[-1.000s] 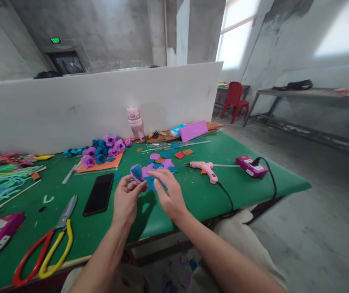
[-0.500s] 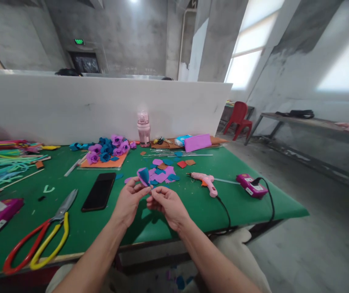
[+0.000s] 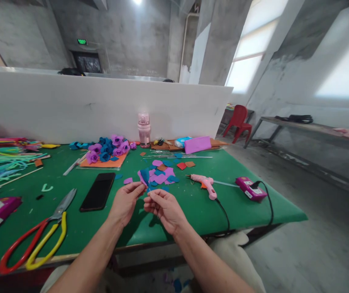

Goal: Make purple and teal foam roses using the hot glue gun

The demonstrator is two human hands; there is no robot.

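My left hand (image 3: 128, 200) pinches the base of a small paper flower (image 3: 144, 176) with a blue inner petal and a purple outer one. Close beside it, my right hand (image 3: 164, 208) has thumb and forefinger pressed together on a thin wire stem (image 3: 149, 190) that leads up toward the flower's base. Just beyond the hands lies a loose pile of cut petals (image 3: 161, 175), mostly purple and blue. A pink hot glue gun (image 3: 204, 183) rests to the right of the petals, with a clear glue stick in its back.
Large scissors (image 3: 48, 228) and a black phone (image 3: 98, 191) lie to the left. Finished purple and blue flowers (image 3: 109, 149) sit on orange sheets. A pink bottle (image 3: 144, 130) stands against the white partition (image 3: 101, 106). A corded purple power strip (image 3: 250, 188) lies at right.
The flower has tilted and my left fingers have shifted down to its base. My right hand has moved slightly left and down along the stem. The view has shifted a little.
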